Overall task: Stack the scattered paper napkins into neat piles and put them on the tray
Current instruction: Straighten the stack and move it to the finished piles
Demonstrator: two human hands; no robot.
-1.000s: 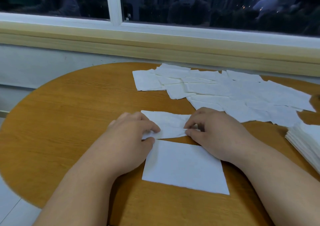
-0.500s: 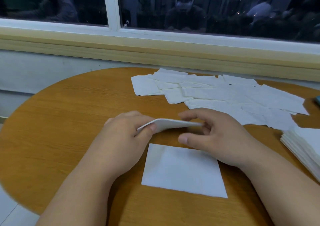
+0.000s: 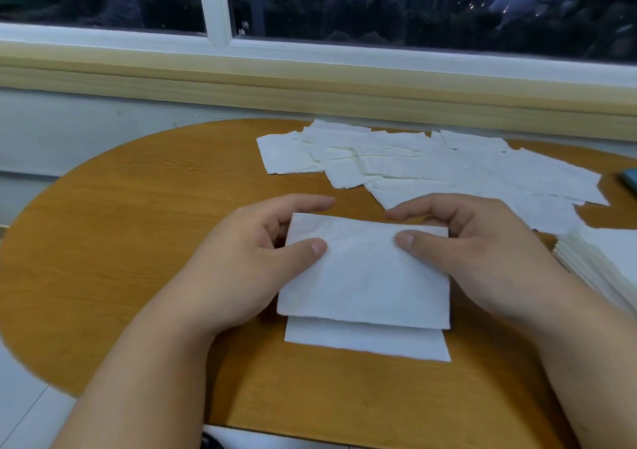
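Note:
A white paper napkin [image 3: 365,276] is held flat above the round wooden table [image 3: 120,235]. My left hand [image 3: 248,259] pinches its left edge, thumb on top. My right hand [image 3: 482,252] pinches its right edge the same way. Directly below it lies another white napkin [image 3: 365,341], with only its near strip showing. Several scattered napkins [image 3: 431,169] are spread over the far side of the table. A neat napkin stack [image 3: 606,262] sits at the right edge. No tray is in view.
A window sill and wall [image 3: 310,97] run behind the table. A small teal object [image 3: 630,180] peeks in at the far right. Bare wood shows on the table's left half and along its near edge.
Both hands lifted the napkin off the table, then brought it toward me and over the napkin lying in front. It now covers most of that napkin.

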